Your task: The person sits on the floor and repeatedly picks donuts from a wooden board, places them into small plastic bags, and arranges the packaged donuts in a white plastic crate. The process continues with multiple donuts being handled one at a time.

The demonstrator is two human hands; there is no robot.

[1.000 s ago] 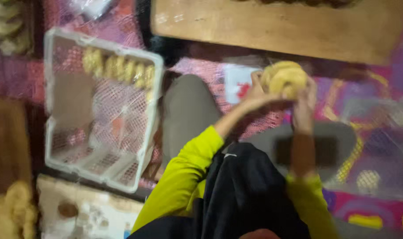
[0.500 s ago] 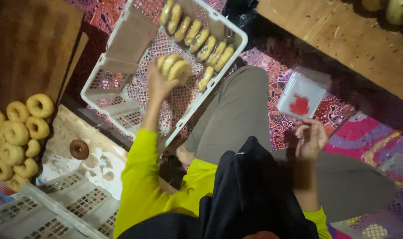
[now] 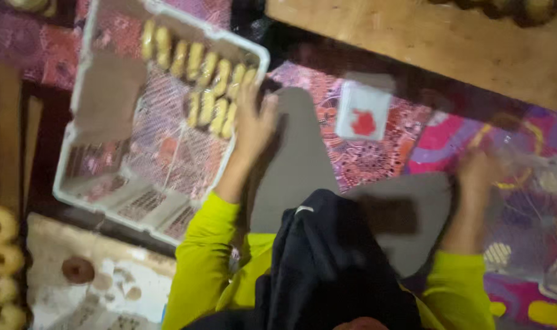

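Nearest you, your lime-green sleeves and dark apron fill the bottom of the view, with your grey-trousered knees folded on the patterned mat (image 3: 376, 153). At your lower left lies a pale floury board (image 3: 107, 287) carrying one brown ring, and beside it, at the frame's left edge, a heap of raw dough rings (image 3: 0, 256).

Your hands are well apart. Your left hand (image 3: 254, 122) is spread, fingers loose, at the right rim of the white plastic crate (image 3: 77, 183), just beside the rows of pale dough rings (image 3: 211, 91) standing on edge inside; it grips nothing. Your right hand (image 3: 477, 174) is blurred at a clear plastic bag (image 3: 535, 208); whether it grips it, you cannot tell.

Between them lies a small white packet with a red mark (image 3: 363, 113). Farthest off runs a wooden board (image 3: 425, 36).
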